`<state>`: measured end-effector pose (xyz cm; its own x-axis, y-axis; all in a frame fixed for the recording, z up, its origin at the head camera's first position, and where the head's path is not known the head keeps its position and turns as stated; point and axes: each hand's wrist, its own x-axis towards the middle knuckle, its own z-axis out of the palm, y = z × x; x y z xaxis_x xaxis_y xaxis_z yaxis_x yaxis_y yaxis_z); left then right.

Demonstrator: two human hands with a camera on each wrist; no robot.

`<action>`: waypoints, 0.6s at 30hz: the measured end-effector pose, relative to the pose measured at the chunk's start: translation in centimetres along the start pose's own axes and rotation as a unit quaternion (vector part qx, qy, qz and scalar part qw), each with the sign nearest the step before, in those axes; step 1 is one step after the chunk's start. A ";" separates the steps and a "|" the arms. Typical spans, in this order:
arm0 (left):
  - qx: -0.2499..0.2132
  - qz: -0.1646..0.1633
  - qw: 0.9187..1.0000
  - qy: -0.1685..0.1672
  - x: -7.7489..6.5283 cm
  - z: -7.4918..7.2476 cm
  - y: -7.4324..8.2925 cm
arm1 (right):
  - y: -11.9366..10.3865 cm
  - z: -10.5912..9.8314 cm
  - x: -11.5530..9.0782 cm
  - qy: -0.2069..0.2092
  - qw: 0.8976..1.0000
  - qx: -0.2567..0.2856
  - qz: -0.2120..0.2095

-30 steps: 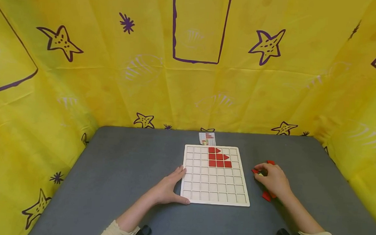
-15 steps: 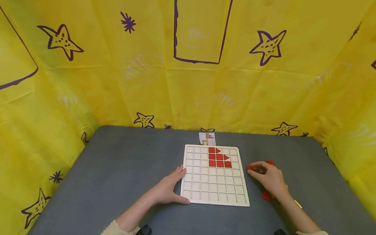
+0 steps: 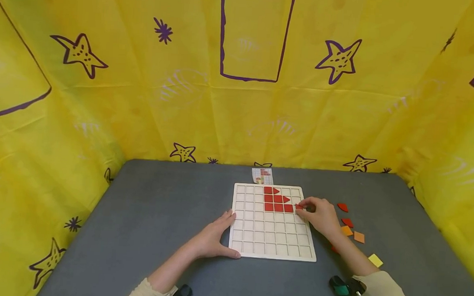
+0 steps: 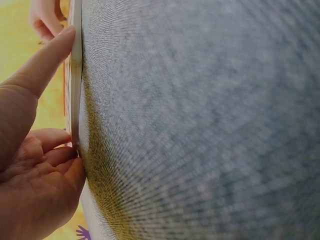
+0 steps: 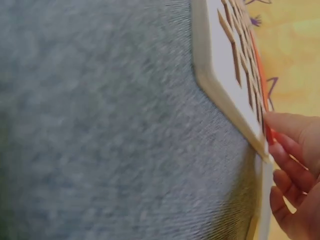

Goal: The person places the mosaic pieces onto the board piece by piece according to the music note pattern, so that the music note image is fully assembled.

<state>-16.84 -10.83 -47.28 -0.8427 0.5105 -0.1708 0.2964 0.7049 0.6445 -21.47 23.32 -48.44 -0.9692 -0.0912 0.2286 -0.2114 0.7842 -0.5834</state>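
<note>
A white grid board (image 3: 274,236) lies on the table with several red tiles (image 3: 278,207) set in its far rows. My left hand (image 3: 213,237) rests against the board's near left corner, fingers along the left edge and thumb at the front edge. In the left wrist view the straight thumb (image 4: 50,62) touches the board's rim. My right hand (image 3: 323,217) pinches a small red tile (image 3: 299,206) between thumb and fingertips over the board's right edge, beside the row of red squares. Fingers partly hide the tile, so its full shape cannot be told.
Right of the board lie loose red tiles (image 3: 342,207), orange tiles (image 3: 359,237) and a yellow tile (image 3: 375,260); my right forearm partly covers some. A small pattern card (image 3: 262,175) lies behind the board. Yellow patterned cloth (image 3: 246,121) hangs behind the grey table (image 3: 168,198).
My right hand has picked a red tile from the loose pieces and carried it left to the board's right edge, uncovering orange and yellow tiles. The left hand stays at the board.
</note>
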 end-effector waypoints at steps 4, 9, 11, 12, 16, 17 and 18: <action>-0.001 0.001 1.000 0.002 -0.1 0.0 0.1 | -0.3 0.1 0.0 -0.004 1.000 -0.001 -0.018; -0.002 -0.006 1.000 -0.001 -0.1 0.0 0.1 | -0.4 0.3 -0.1 -0.002 1.000 0.007 -0.014; -0.004 -0.007 1.000 -0.002 -0.1 0.0 0.1 | -0.3 0.4 -0.1 -0.003 1.000 0.013 -0.010; -0.004 -0.007 1.000 -0.002 -0.1 0.0 0.1 | -0.2 0.4 -0.1 -0.002 1.000 0.018 -0.010; -0.004 -0.001 1.000 0.000 0.0 0.0 0.2 | 0.0 0.1 -0.3 0.000 0.999 0.032 0.017; -0.004 -0.001 1.000 0.000 0.0 0.0 0.2 | 0.1 -0.2 -0.4 0.003 0.999 0.036 0.030; -0.004 0.000 1.000 0.000 0.0 0.0 0.2 | 0.1 -0.4 -0.5 0.005 0.998 0.042 0.045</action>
<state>-16.75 -10.70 -47.18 -0.8430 0.5100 -0.1711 0.2919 0.7008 0.6510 -20.98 23.70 -48.27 -0.9835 -0.0167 0.1799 -0.1342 0.7340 -0.6657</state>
